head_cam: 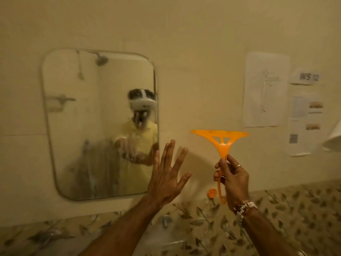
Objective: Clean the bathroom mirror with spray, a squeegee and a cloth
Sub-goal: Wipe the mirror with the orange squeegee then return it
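The right hand (231, 177) fingers pinch the orange squeegee (220, 140) handle, blade up, right of the mirror (73, 126). The left hand (166, 179) fingers are spread wide by the mirror's streaky lower corner. Papers (265, 89) hang on the beige wall (193, 52) above leaf-patterned tiles (295, 209).

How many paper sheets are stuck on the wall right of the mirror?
3: a large drawing sheet, a small "WS 12" label to its right, and an instruction sheet below that label. More may lie beyond the frame's right edge.
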### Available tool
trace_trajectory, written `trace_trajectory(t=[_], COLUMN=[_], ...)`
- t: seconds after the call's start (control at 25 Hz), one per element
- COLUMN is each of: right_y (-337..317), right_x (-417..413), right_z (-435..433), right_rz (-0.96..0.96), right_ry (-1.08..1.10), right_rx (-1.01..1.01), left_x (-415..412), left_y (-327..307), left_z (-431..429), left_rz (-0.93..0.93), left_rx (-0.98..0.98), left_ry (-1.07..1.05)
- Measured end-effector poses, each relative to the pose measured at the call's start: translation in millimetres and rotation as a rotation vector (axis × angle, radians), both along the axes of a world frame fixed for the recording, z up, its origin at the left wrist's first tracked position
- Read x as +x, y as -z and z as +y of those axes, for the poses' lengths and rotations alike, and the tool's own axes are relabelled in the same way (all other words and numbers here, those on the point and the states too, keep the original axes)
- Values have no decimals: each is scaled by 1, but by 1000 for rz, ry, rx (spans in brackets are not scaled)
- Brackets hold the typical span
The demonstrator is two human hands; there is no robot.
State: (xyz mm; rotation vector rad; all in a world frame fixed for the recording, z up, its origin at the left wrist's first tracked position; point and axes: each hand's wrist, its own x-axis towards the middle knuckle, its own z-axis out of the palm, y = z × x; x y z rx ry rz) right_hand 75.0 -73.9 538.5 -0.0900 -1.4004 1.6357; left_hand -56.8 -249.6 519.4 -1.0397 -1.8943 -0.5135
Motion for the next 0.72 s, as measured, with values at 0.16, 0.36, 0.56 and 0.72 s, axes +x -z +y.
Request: trace_trajectory(t=[0.16, 0.36, 0.56, 0.72], right_y=[-58, -130, -195, -234], right_x=[-21, -61, -111, -146], right_z=[-49, -136, -245, -322], right_rz=[33, 29, 26, 50], right_ry=[-86, -144, -253, -114], right_rx=[105, 244, 343, 470], left_x=[-18, -48, -62, -78], left_y=[-52, -110, -147, -157], left_z=[-69, -167, -251, -311], left_rz=[132, 163, 212, 240], left_rx=[2, -5, 72, 119], left_ry=[-109, -312, -380, -437])
